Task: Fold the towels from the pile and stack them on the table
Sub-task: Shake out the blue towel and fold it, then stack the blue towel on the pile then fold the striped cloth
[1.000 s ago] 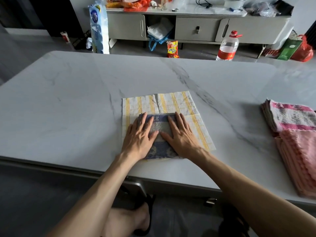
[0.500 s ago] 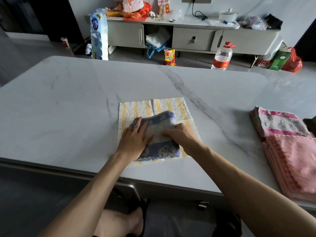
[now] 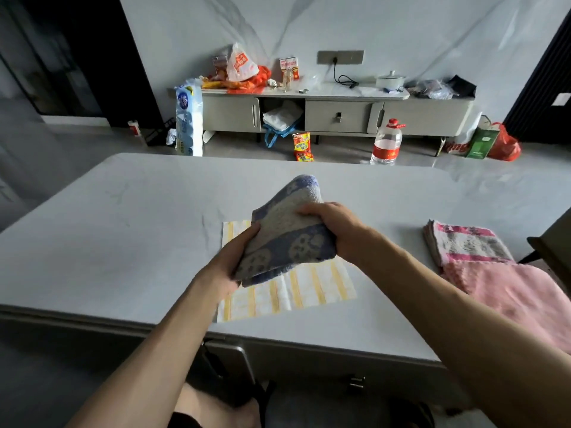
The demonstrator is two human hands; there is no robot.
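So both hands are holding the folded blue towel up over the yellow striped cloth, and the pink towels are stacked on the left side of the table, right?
Not quite. The head view shows the pink towels on the right side of the table, not the left. The rest holds: the left hand and the right hand hold the folded blue towel up over the yellow striped cloth.

A: Thick terry cloth is seen on the blue towel (image 3: pixel 287 233): looped, rough, fully matt.

B: Agreed, and a thinner, flatter weave is shown by the striped towel (image 3: pixel 309 291), matt as well.

A: The table (image 3: pixel 123 242) is finished like pale veined stone, smooth, with a soft sheen.

B: On the pink pile (image 3: pixel 509 291), a fleecy, fuzzy cloth is noted. Clear, glossy plastic is made out on the bottle (image 3: pixel 386 143) at the back.
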